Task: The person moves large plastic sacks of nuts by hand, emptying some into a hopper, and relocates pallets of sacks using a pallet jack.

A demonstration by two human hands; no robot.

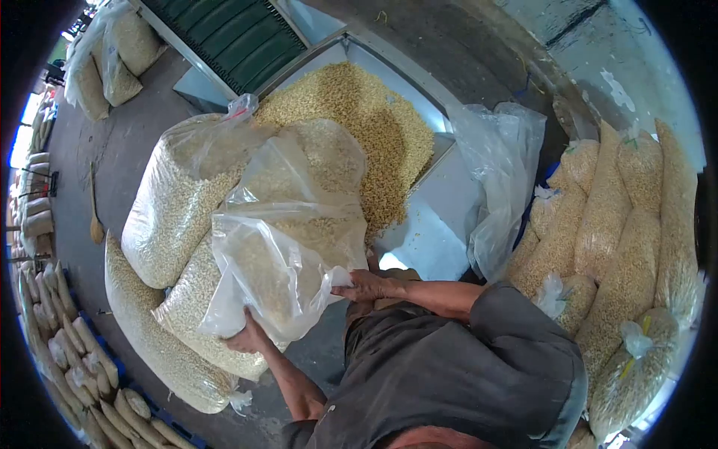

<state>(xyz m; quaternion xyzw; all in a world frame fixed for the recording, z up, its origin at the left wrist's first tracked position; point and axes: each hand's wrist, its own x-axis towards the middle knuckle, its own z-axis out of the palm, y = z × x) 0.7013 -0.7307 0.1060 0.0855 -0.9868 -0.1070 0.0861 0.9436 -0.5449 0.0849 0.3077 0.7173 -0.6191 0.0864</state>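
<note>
A clear plastic bag (280, 232) with pale kernels inside lies between my hands, its upper part over the metal hopper's near edge. My left hand (249, 337) grips the bag's lower left edge. At its lower right edge, my right hand (359, 285) is closed on bunched plastic. Beyond the bag, a heap of yellowish kernels (359, 112) fills much of the metal hopper (434, 202). Full bags of kernels (176, 202) lean just left of the bag I hold.
Empty-looking plastic bags (501, 165) hang over the hopper's right side. Filled sacks (613, 217) are stacked at the right. A green ribbed conveyor (224, 37) stands behind the hopper. A wooden-handled broom or paddle (96, 224) lies on the left floor, near more sacks (75, 344).
</note>
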